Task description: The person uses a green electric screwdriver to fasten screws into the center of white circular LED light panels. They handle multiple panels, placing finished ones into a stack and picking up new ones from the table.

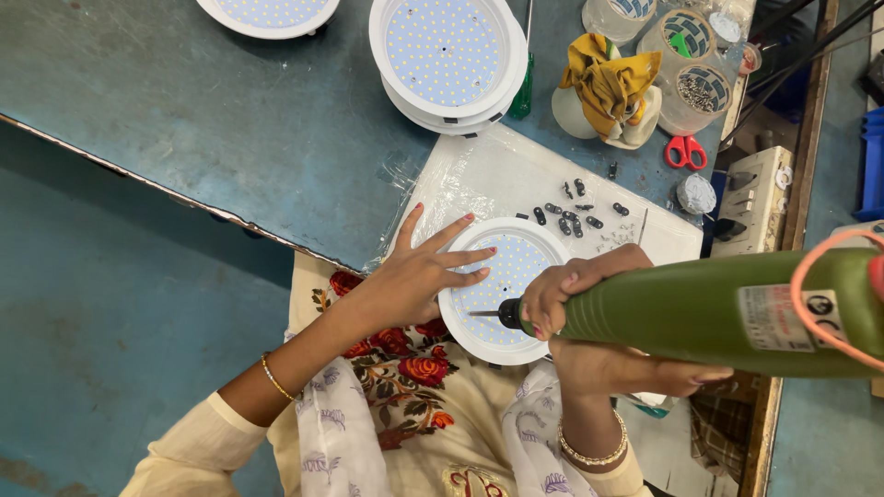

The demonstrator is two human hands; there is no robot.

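Observation:
A round white lamp panel (516, 241) dotted with small yellow diodes lies at the table's near edge on a white plastic sheet (502, 175). My left hand (419, 271) rests flat on the panel's left rim, fingers spread. My right hand (589, 317) grips a green electric screwdriver (718, 313), its bit pointing left over the panel's lower half. Small black clips (575, 213) lie scattered on the sheet just beyond the panel.
A stack of similar round panels (448, 57) and another panel (269, 11) sit at the back of the blue-green table (230, 120). Clear jars of screws (695, 87), a yellow cloth (610, 81), red scissors (684, 150) and a power strip (755, 198) crowd the right.

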